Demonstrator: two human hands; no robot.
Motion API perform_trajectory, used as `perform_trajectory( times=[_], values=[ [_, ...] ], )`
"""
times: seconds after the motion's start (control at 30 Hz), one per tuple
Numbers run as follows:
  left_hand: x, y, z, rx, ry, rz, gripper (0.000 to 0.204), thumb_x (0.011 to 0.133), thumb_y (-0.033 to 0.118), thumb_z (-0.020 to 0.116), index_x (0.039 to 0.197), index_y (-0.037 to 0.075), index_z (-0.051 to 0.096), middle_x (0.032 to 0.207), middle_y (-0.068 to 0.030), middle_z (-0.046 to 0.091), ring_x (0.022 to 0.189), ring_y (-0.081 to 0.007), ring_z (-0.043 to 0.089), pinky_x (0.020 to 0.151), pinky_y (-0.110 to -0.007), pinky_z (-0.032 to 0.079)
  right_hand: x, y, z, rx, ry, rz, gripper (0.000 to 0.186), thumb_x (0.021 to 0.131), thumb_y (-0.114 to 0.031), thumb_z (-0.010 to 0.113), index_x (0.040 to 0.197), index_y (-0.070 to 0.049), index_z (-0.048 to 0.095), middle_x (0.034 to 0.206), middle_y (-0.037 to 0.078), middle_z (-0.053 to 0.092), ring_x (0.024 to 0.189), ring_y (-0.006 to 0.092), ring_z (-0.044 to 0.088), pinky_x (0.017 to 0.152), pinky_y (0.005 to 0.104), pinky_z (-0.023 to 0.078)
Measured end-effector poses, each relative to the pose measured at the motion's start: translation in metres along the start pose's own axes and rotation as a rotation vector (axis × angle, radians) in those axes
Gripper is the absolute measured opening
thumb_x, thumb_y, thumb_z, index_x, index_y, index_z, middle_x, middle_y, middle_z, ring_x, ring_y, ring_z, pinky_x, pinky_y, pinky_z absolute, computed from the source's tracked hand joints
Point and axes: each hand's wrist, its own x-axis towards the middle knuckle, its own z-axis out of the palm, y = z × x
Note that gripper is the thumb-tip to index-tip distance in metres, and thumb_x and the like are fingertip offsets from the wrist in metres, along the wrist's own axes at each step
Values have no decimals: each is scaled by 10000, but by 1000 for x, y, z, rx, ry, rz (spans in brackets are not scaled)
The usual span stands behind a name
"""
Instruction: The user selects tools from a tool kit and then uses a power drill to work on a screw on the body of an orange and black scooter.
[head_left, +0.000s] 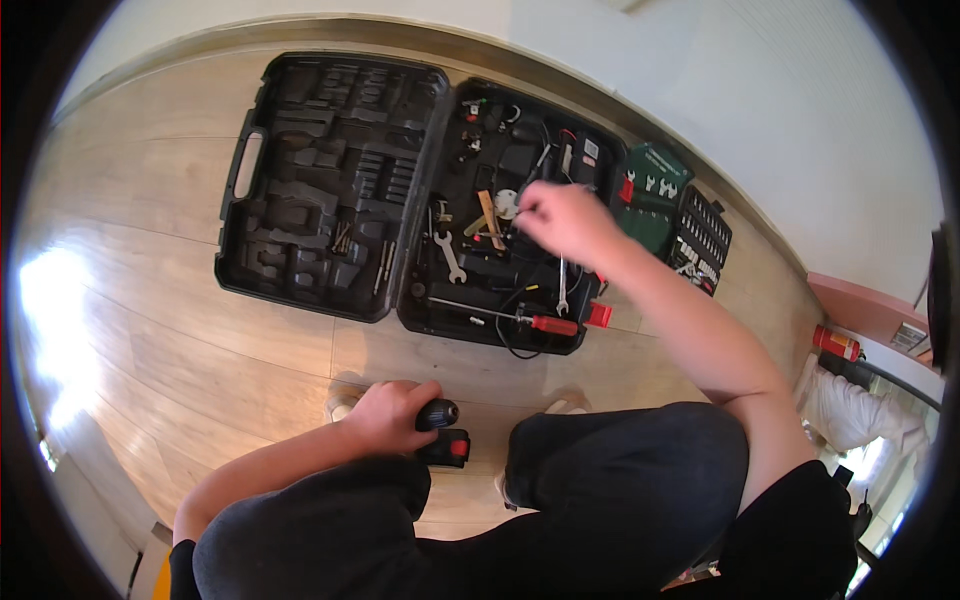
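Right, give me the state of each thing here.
Black cordless drill, gripped in left hand
Right hand, blurred, grip unclear
Large black plastic tool case, open flat
Red-handled steel screwdriver, lying in tool case
Small green plastic case, open
Black plastic socket tray, uncovered

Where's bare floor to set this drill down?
Bare floor lies left of the open black case, and in a strip between the case and your left hand. It's crowded in the case's right half, among loose tools.

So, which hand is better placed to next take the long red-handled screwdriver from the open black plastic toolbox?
Probably the right hand: it is over the toolbox, though blur hides whether it holds something. The left hand grips a black-and-red drill.
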Motion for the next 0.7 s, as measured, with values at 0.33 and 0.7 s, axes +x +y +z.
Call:
perform_trajectory(
  times=[0.33,0.7],
  values=[
    [16,4,7,8,-85,-96,378,732,194,796,1025,105,573,828,-149,672,807,-398,669,695,-501,537,-4,71,54,-409,361,-283,116,829,-185,751,840,-71,734,886,80,635,908,276,634,743,409,562],
    [14,8,13,46,-30,-97,351,719,167,790,1000,92,592,815,-140,665,787,-380,673,688,-479,533,7,65,71,-493,341,-159,80,760,-135,693,759,-79,751,830,80,655,923,277,617,756,414,542]
  ],
)
